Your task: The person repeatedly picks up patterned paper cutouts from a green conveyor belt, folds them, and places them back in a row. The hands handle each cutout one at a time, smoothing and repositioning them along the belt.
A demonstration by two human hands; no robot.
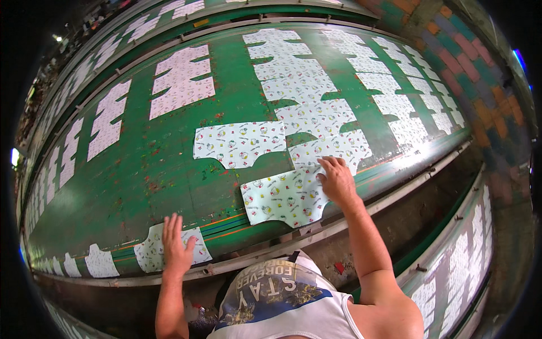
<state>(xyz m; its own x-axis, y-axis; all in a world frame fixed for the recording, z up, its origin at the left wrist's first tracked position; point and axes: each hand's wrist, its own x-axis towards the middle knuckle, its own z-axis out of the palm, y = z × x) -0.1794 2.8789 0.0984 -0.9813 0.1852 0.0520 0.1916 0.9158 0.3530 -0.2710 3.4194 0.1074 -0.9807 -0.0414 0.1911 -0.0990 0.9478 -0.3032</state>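
Note:
My right hand [339, 182] pinches the upper right edge of a white printed fabric piece [282, 199]. This piece has curved cutouts and small cartoon figures; it lies near the table's front edge, and the fingers hide its corner. On the left, my left hand [177, 248] rests over another printed fabric piece [148, 251], fingers stretched out, thumb apart. The hand covers the middle of that piece. Just beyond my right hand, a further piece [330, 150] ends a long column of pieces. A separate piece [240, 144] lies left of that column.
The long green table [186, 175] is specked with coloured paint and carries several rows of printed fabric pieces [183, 79]. A metal rail [406, 183] runs along its near edge. Other tables with fabric stand behind and at lower right. Coloured paving [468, 62] is at the right.

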